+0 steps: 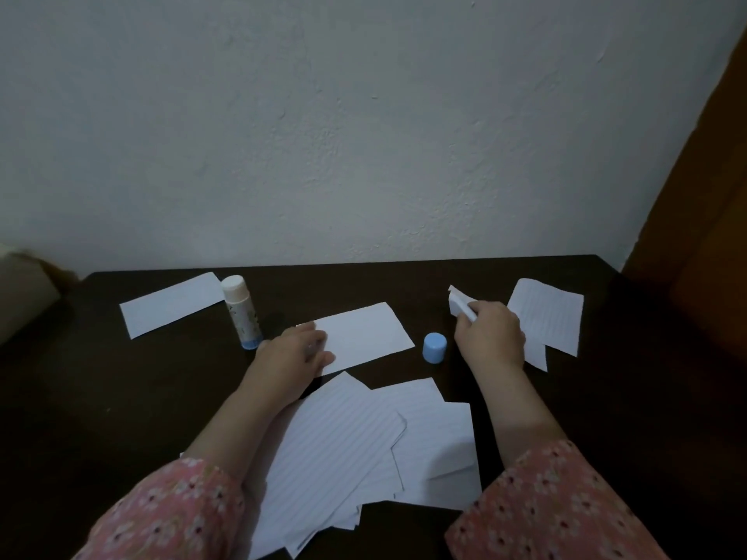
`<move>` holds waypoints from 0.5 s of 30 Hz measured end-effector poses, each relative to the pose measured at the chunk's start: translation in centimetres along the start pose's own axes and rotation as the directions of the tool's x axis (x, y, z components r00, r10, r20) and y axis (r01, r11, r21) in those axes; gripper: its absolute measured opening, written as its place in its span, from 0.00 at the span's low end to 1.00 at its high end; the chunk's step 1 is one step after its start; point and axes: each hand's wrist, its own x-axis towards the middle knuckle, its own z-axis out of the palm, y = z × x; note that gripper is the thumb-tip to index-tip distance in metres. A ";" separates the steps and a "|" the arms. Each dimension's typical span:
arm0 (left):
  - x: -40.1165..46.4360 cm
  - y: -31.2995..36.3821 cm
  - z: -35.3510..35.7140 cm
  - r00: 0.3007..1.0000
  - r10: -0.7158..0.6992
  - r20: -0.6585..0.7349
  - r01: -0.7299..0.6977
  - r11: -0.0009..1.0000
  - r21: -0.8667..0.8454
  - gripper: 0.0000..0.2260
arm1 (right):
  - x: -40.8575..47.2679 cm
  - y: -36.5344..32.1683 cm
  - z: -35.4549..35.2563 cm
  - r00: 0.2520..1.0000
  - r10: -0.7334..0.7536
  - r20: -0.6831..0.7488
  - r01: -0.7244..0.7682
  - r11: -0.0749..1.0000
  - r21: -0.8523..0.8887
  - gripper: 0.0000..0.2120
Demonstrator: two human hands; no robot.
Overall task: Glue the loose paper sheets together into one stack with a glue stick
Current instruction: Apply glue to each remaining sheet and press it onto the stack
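Sheets point(355, 450) lie loose on the tabletop point(121, 398), most fanned near the person. The left hand point(293, 351) presses flat on one sheet point(364, 333); the right hand point(489, 333) pinches a small paper point(461, 303). The glue stick point(241, 311) stands uncapped beside its cap point(435, 347). Risks: glue drying, a sleeve sweeping the fan, the paper landing crooked.
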 end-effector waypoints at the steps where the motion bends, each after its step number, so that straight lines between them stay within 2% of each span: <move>1: 0.1 -0.1 0.0 1.000 0.012 -0.001 -0.012 1.000 0.000 0.20 | 0.0 -0.3 -0.2 1.000 0.003 -0.009 -0.002 0.999 0.034 0.16; 7: 0.2 -1.0 0.3 0.992 0.109 -0.060 -0.110 0.994 -0.011 0.14 | -0.7 -2.6 -1.8 0.988 -0.117 -0.103 0.135 0.974 0.184 0.14; 11: 0.3 -1.3 0.3 0.986 0.104 -0.129 -0.112 0.992 -0.064 0.13 | -2.1 -4.4 -2.2 0.958 -0.246 -0.147 0.277 0.924 0.264 0.13; 13: 0.2 -0.9 -0.1 0.978 0.070 -0.195 -0.105 0.979 -0.175 0.13 | -3.1 -5.5 -1.7 0.933 -0.325 -0.157 0.358 0.886 0.293 0.14; 15: 0.0 0.1 -0.7 0.977 0.006 -0.212 -0.090 0.916 -0.390 0.15 | -4.1 -6.4 -0.9 0.895 -0.414 -0.164 0.445 0.850 0.282 0.14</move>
